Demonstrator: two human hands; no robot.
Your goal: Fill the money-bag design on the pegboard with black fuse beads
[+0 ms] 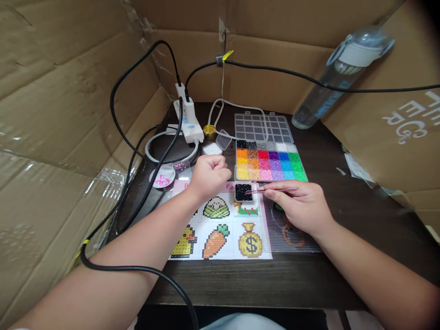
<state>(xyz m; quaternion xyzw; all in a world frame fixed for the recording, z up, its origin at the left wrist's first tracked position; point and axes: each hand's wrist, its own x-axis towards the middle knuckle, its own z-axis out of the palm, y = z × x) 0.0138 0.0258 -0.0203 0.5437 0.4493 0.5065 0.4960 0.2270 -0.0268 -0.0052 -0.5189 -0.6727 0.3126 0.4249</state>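
My right hand (304, 206) grips a pair of pinkish metal tweezers (283, 189). Their tips reach over a small clear box of black beads (244, 192); whether a bead sits between them is too small to tell. The box stands on a printed pattern sheet (227, 238) showing a carrot, a money bag and other pixel pictures. Over the sheet's upper edge, my left hand (211, 175) is closed in a fist, with nothing visible in it. Beneath my right hand lies a clear pegboard (309, 245) bearing an orange bead outline (294, 237).
Behind the sheet is a compartment case (268, 162) of coloured beads, its lid (263, 127) open. A power strip (189, 121) and black cables (118, 130) occupy the left; one cable crosses my left forearm. A bottle (338, 75) leans at the back right. Cardboard walls surround the table.
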